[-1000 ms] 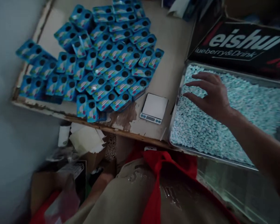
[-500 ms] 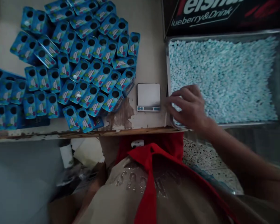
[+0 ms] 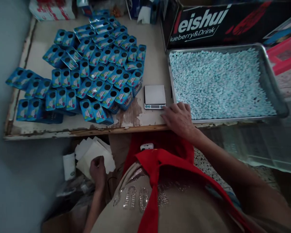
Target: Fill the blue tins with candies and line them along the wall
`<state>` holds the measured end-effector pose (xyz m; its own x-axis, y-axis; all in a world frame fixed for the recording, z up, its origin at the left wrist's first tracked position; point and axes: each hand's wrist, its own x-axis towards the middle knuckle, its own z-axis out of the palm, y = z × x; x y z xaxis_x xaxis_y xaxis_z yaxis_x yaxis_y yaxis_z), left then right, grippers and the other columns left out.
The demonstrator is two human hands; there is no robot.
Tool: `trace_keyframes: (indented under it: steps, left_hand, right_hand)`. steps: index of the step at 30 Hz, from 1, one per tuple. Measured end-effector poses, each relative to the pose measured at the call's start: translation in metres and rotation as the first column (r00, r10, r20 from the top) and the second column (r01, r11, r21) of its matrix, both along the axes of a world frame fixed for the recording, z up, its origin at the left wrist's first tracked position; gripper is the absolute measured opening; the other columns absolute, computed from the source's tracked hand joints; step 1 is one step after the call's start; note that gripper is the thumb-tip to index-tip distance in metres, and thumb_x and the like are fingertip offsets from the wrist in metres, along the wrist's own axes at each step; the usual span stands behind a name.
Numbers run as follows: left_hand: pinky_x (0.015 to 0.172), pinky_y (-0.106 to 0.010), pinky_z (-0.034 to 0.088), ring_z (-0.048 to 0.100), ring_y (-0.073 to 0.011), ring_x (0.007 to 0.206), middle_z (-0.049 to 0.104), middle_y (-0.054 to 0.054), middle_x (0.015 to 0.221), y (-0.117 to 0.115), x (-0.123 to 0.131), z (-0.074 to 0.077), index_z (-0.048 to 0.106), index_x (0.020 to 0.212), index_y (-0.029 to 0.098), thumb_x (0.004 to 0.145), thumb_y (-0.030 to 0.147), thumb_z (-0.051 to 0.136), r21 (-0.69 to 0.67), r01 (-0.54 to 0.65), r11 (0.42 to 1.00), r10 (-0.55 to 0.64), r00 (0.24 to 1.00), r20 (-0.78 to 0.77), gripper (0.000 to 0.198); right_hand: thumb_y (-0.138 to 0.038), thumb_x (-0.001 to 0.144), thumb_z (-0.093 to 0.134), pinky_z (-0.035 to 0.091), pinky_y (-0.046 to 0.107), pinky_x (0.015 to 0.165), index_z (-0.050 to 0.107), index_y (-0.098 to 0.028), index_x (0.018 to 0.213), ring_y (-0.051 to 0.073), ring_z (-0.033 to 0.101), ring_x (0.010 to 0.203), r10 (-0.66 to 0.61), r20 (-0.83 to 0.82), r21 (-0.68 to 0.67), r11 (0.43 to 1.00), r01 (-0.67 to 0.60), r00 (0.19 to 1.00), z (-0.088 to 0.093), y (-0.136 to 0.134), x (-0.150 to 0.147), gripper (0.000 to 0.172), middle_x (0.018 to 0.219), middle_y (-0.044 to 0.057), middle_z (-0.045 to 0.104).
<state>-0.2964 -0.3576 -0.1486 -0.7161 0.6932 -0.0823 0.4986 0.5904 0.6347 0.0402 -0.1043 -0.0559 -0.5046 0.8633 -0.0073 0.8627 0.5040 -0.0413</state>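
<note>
Metal tray [image 3: 268,84], one; scale [image 3: 155,95], one; left fingers [image 3: 96,161] clenched; right fingers [image 3: 169,114], hold unclear.

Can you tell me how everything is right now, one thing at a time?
right hand: palm down, fingers bent, beside the scale
left hand: curled over the papers; contents unclear
scale: lying flat, display unreadable
metal tray: holding pale blue pieces, stopping short of its right end
papers: overlapping
blue packs: clustered
black box: lettering facing the person
red cloth: knotted
</note>
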Motion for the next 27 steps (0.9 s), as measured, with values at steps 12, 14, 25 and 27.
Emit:
trace_keyframes:
  steps: [12,14,25,27]
  left_hand:
    - [0.102,-0.040,0.068,0.082,-0.0239,0.104,0.085,-0.005,0.109,0.129,0.070,0.051,0.076,0.123,0.025,0.110,0.011,0.076,0.319,0.832,0.454,-0.538,0.542,-0.646,0.019]
    - [0.101,-0.041,0.068,0.082,-0.0238,0.103,0.085,-0.006,0.108,0.134,0.066,0.052,0.077,0.121,0.025,0.111,0.012,0.076,0.307,0.823,0.477,-0.528,0.548,-0.649,0.015]
    - [0.112,-0.045,0.065,0.082,-0.0257,0.110,0.086,-0.007,0.112,0.112,0.047,0.035,0.077,0.124,0.024,0.110,0.010,0.076,0.322,0.742,0.588,-0.495,0.645,-0.582,0.020]
    - [0.113,-0.045,0.064,0.082,-0.0253,0.109,0.086,-0.006,0.113,0.109,0.043,0.034,0.076,0.124,0.025,0.109,0.009,0.077,0.327,0.739,0.590,-0.490,0.649,-0.582,0.022]
  right_hand:
    - [-0.040,0.120,0.051,0.045,0.057,0.103,0.077,-0.021,0.151,0.043,0.056,0.120,0.066,-0.073,0.037,0.997,-0.063,0.995,-0.004,0.004,0.005,0.045,0.128,0.020,0.070]
    - [-0.045,0.122,0.050,0.044,0.055,0.103,0.077,-0.020,0.154,0.043,0.056,0.121,0.093,-0.071,0.044,0.995,-0.090,0.993,0.002,0.005,-0.006,0.048,0.130,0.020,0.070]
    - [-0.050,0.121,0.053,0.040,0.054,0.102,0.079,-0.025,0.151,0.042,0.055,0.119,0.178,0.004,-0.081,0.981,-0.177,0.984,0.002,0.019,-0.048,0.047,0.126,0.019,0.071]
    - [-0.048,0.121,0.054,0.040,0.053,0.103,0.079,-0.024,0.152,0.042,0.055,0.120,0.181,0.011,-0.092,0.979,-0.179,0.983,0.003,0.019,-0.047,0.046,0.126,0.019,0.071]
